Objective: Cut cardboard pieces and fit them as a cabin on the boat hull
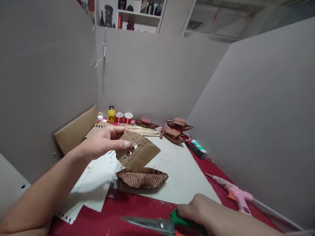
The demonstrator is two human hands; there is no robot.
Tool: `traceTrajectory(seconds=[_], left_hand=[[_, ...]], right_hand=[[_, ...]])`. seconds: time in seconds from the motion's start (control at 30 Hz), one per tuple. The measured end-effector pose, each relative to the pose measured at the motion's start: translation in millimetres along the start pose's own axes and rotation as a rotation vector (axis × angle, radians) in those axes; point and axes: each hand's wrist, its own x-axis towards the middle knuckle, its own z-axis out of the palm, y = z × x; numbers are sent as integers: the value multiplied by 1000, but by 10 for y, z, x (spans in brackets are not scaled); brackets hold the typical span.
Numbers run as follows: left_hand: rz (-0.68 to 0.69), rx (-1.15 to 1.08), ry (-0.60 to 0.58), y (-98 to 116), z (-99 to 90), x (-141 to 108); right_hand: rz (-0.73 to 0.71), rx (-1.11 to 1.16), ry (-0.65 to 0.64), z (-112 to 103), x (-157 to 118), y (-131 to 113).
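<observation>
My left hand (108, 142) pinches a piece of brown cardboard (145, 152) between thumb and fingers, with a small hole in it near the thumb. The cardboard is held up above a brown model boat hull (142, 179), whose inside is lined with thin strips. Low in the view, my right hand (197, 211) grips green-handled scissors (150, 223), their blades pointing left and looking closed. The hull rests on a white sheet (182, 173).
A pink glue gun (233, 193) lies at the right. Behind are finished model boats (173, 135), thin wooden sticks (145, 130), a yellow bottle (111, 114) and paper cups (128, 118). A cardboard sheet (76, 131) leans at the left. Grey panels surround the red table (118, 209).
</observation>
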Motion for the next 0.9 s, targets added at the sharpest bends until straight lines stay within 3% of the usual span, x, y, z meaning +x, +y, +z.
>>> traceTrajectory(seconds=[0.13,0.27,0.37,0.47,0.6,0.73,0.9], left_hand=[[26,-89,137,-48,-21,84],[39,-126,236,-84,13,117],[37,-176,298,-104,69,132],[91,-219,391,-113,142,144],[242,-223,538,-136,238,143],[408,-173,582,-203,326,123],[491,-77,649,-294,448,88]], right_hand=[[14,-183,17,123,152,95],[5,-228,-25,190,249,169],[-6,-174,-11,200,256,197],[-20,-80,87,169,198,195],[31,109,288,71,93,148],[69,244,404,-28,129,55],[97,290,367,-51,307,-12]])
